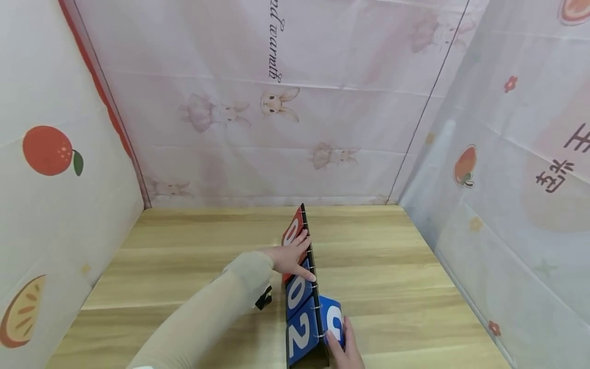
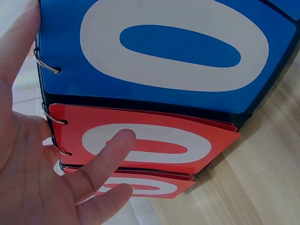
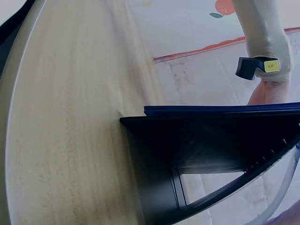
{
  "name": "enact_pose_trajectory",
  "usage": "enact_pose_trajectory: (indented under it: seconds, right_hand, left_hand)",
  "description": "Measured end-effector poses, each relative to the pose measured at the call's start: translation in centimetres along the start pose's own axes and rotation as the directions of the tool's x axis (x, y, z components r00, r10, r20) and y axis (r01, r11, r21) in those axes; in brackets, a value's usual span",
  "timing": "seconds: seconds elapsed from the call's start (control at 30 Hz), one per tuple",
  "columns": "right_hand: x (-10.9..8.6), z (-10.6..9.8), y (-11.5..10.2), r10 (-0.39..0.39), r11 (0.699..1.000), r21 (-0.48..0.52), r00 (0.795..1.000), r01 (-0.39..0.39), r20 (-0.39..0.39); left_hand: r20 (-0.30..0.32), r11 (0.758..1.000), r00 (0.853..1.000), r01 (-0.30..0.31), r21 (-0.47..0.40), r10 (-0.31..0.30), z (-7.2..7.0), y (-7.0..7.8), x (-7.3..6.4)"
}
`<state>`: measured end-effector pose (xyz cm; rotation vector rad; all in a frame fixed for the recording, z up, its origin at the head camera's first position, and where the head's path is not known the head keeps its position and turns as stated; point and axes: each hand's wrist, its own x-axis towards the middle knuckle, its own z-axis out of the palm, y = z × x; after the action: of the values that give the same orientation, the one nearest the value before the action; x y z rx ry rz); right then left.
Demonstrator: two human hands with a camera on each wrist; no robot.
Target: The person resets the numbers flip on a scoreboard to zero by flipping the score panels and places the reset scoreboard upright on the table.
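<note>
A flip scoreboard [image 1: 318,312] stands tent-like on the table, its black ridge strung with metal rings. Blue cards reading 0 and 2 and red cards [image 2: 136,145] reading 0 hang on its left face. My left hand [image 1: 289,254] rests across the ridge, with spread, fairly straight fingers over the red part. Over on the right face, my right hand [image 1: 344,348] pinches a blue number card [image 1: 333,320] between thumb and fingers near the board's close end. In the right wrist view the black underside [image 3: 206,140] shows, and most of the right hand is out of frame.
The wooden table [image 1: 392,266] extends to both sides of the board. Printed cloth walls [image 1: 221,154] close it in at the back, left and right. A black wrist device [image 3: 248,68] is strapped over the left sleeve [image 3: 265,33].
</note>
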<state>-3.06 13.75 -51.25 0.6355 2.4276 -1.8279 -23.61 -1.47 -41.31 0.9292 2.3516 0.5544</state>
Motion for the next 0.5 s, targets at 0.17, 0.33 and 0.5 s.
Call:
enact_pose_trajectory:
  seconds: [0.17, 0.33, 0.5]
  right_hand:
    - [-0.4, -0.3, 0.4, 0.077, 0.997, -0.003, 0.996, -0.077, -0.034]
    - [-0.4, -0.7, -0.3, 0.073, 0.997, -0.018, 0.995, -0.074, -0.065]
    - [-0.2, -1.0, -1.3, 0.027, 0.995, 0.094, 0.993, -0.016, -0.116]
  left_hand:
    - [0.026, 1.000, 1.000, 0.008, -0.014, -0.007, 1.0, 0.0, -0.1]
    - [0.006, 1.000, 1.000, 0.000, -0.002, 0.000, 1.0, -0.3, 0.4]
    - [0.000, 1.000, 1.000, 0.007, 0.010, -0.007, -0.3, 0.0, -0.1]
